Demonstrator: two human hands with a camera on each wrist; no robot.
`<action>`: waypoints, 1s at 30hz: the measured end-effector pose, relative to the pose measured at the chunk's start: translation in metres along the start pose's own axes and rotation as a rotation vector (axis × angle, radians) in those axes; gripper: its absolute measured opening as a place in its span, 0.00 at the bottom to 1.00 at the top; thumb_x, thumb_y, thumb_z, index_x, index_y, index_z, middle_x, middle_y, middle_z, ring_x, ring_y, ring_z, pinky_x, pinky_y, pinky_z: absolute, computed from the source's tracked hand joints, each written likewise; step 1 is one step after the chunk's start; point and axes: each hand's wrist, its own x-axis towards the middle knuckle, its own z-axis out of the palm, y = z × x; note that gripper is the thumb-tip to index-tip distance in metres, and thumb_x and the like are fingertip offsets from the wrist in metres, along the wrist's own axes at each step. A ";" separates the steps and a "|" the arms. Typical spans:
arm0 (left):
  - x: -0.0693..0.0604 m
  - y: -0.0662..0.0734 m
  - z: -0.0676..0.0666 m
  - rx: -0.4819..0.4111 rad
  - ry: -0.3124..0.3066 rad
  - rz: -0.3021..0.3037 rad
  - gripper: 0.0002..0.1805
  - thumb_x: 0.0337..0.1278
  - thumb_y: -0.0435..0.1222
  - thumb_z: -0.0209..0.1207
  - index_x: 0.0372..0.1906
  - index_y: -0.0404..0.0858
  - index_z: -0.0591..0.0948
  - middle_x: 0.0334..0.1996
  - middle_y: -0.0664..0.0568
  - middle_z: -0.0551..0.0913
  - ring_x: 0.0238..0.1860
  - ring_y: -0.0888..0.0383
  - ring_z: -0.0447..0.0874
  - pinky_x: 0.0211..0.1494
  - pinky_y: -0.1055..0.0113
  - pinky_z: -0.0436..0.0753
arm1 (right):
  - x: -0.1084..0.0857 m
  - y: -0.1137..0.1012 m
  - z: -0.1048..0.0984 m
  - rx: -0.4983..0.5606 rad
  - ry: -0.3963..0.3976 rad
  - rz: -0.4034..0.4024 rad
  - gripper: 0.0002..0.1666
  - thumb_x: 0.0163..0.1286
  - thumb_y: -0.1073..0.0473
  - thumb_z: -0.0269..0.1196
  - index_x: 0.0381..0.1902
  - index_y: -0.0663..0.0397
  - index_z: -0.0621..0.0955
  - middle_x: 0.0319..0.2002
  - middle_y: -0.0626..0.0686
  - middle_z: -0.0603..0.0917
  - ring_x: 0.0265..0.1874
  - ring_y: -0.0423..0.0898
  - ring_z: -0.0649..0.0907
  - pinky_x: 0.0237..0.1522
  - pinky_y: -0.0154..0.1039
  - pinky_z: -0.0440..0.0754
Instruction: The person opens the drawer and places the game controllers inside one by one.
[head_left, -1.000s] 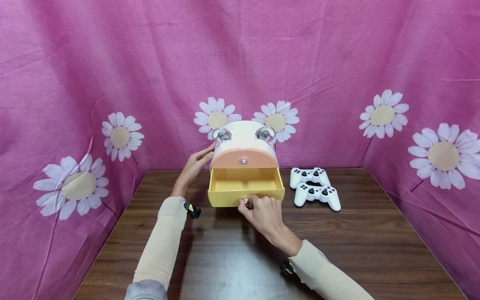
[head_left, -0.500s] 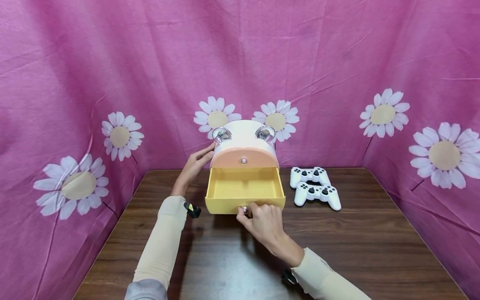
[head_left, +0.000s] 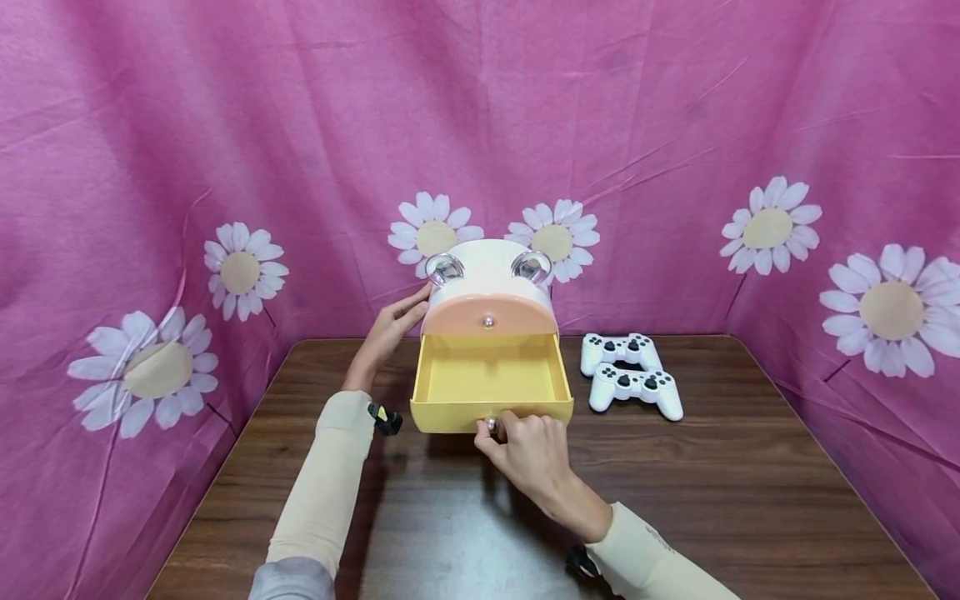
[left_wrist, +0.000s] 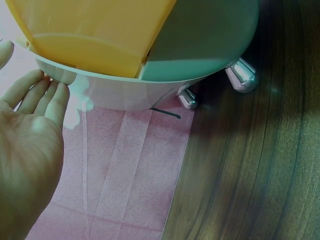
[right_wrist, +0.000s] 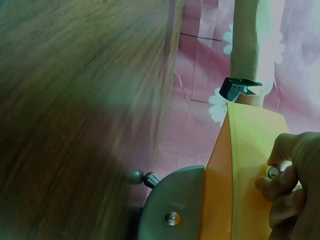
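Observation:
A small cabinet (head_left: 491, 262) with a white shell and two silver round eye-like ornaments stands at the back middle of the table. Its yellow drawer (head_left: 450, 419) is pulled far out, with nothing inside. Thumb and fingers of my right hand (head_left: 536, 454) pinch the silver knob (right_wrist: 273, 172) on that drawer's front. The peach drawer (head_left: 461, 318) above is closed, as is the green drawer (right_wrist: 170, 197) below, seen in the wrist views. With fingers extended, my left hand (head_left: 384, 337) rests its fingertips against the cabinet's left side.
Two white game controllers (head_left: 636, 387) lie right of the cabinet, one in front of the other. Silver feet (left_wrist: 242, 76) carry the cabinet on the brown wooden table (head_left: 712, 492). A pink daisy-patterned cloth (head_left: 645, 167) hangs behind and at both sides.
The yellow drawer has slid further out toward me, with my right hand drawing back on its knob. My left hand has stayed at the cabinet's side.

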 end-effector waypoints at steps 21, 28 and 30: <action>-0.001 0.000 0.000 -0.019 -0.007 0.024 0.28 0.82 0.46 0.57 0.79 0.46 0.72 0.81 0.56 0.69 0.84 0.58 0.60 0.87 0.55 0.63 | -0.005 0.006 -0.009 0.057 -0.143 0.026 0.26 0.65 0.42 0.73 0.16 0.43 0.74 0.08 0.38 0.65 0.07 0.42 0.69 0.09 0.38 0.61; -0.002 -0.002 0.001 0.010 0.005 0.013 0.29 0.81 0.48 0.57 0.79 0.48 0.73 0.81 0.57 0.70 0.84 0.58 0.60 0.88 0.55 0.62 | 0.004 0.019 -0.028 0.189 -0.171 -0.001 0.12 0.65 0.51 0.75 0.23 0.40 0.85 0.11 0.35 0.74 0.12 0.32 0.66 0.13 0.30 0.65; -0.001 -0.002 0.001 0.013 0.011 0.016 0.29 0.81 0.49 0.58 0.79 0.48 0.73 0.80 0.57 0.70 0.84 0.58 0.60 0.88 0.55 0.61 | 0.010 0.026 -0.034 0.216 -0.165 -0.033 0.09 0.64 0.54 0.76 0.25 0.42 0.86 0.12 0.35 0.77 0.12 0.29 0.65 0.14 0.28 0.66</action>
